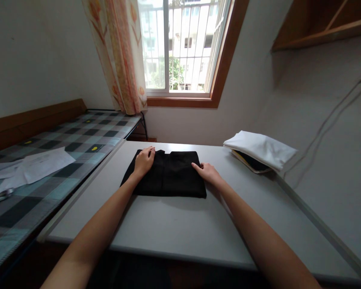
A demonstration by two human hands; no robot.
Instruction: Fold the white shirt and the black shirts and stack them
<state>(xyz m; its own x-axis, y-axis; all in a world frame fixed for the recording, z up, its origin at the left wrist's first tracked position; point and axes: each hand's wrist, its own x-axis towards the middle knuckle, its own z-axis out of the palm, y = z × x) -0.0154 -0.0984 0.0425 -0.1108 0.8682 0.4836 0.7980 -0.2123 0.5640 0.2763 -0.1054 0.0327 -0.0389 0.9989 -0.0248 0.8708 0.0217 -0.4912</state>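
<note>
A black garment (180, 172), folded into a flat, roughly rectangular bundle, lies on the white table. Its exact kind does not show; a seam runs down near the middle and a small notch breaks the far edge. On its far left part rests my left hand (144, 161), palm down with fingers stretched out over the cloth. At the right edge, my right hand (209, 172) has its thumb on top of the fabric, and the other fingers are curled by the side, partly hidden. That edge appears to be held between them.
White folded cloth (260, 146) lies on a dark, light-edged item (254, 162) at the table's (174, 228) far right. Left of the table is a bed with a checked cover (108, 124) and papers (39, 166). Behind are a curtain (123, 60) and a barred window (189, 48).
</note>
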